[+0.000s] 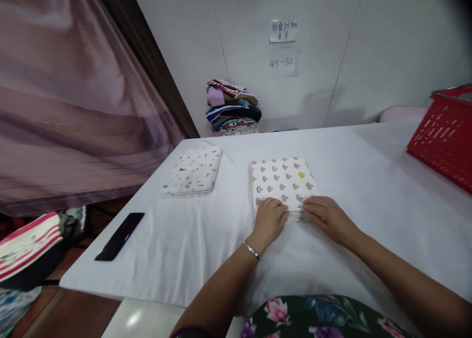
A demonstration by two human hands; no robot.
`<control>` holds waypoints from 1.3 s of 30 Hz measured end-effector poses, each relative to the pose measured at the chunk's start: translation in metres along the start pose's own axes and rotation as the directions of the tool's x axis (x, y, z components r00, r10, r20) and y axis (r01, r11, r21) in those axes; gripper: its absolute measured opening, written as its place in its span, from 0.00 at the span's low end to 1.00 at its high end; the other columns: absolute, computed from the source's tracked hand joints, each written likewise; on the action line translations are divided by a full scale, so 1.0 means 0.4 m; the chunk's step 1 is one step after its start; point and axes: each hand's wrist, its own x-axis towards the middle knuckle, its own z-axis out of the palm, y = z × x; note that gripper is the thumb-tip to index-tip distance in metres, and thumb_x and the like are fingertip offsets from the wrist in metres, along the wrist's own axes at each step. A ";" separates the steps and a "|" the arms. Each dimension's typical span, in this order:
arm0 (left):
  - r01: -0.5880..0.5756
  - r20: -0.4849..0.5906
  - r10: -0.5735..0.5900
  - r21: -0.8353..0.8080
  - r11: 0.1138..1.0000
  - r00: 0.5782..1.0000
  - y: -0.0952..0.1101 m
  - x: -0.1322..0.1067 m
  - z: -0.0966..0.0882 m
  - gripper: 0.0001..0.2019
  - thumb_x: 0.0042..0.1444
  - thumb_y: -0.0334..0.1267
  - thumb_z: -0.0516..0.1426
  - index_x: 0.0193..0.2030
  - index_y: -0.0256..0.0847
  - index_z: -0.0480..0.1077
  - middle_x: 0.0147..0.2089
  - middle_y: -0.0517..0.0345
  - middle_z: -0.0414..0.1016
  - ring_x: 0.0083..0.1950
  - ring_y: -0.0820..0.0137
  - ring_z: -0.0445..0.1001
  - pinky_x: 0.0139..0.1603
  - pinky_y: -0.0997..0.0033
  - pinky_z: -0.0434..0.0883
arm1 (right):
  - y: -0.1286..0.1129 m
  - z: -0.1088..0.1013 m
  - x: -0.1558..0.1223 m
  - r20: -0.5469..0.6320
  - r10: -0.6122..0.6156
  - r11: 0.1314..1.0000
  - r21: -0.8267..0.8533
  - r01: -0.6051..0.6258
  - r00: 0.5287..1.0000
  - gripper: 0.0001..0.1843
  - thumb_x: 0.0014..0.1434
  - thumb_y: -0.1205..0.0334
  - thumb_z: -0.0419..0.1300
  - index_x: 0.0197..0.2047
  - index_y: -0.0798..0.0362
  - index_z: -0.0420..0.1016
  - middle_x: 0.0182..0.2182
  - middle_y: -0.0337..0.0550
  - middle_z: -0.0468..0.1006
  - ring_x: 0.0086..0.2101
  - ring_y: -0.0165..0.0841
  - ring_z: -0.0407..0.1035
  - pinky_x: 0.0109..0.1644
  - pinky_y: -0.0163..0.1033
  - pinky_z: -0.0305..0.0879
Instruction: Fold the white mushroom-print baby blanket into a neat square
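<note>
A folded white cloth with a mushroom print (pixel 282 180) lies on the white table (pixel 368 180) in front of me. My left hand (pixel 269 220) rests on its near edge with the fingers curled down onto the fabric. My right hand (pixel 324 215) lies beside it, fingers together, pinching the same near edge. A silver bracelet sits on my left wrist. A second folded white cloth with small dark marks (pixel 193 170) lies further left, apart from both hands.
A black phone (pixel 120 235) lies near the table's left corner. A red plastic basket (pixel 444 134) stands at the right edge. A stack of folded clothes (pixel 232 107) sits by the wall. A mauve curtain (pixel 73 97) hangs at left, with striped fabric (pixel 25 247) below.
</note>
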 end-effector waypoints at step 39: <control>-0.064 0.031 0.063 0.022 0.998 0.998 -0.001 -0.004 0.022 0.07 0.60 0.34 0.51 0.36 0.42 0.70 0.35 0.58 0.70 0.41 0.69 0.66 0.43 0.65 0.63 | 0.022 0.024 0.005 0.066 -0.072 0.988 0.139 0.062 0.995 0.12 0.63 0.64 0.50 0.42 0.49 0.74 0.37 0.46 0.75 0.37 0.34 0.67 0.40 0.41 0.65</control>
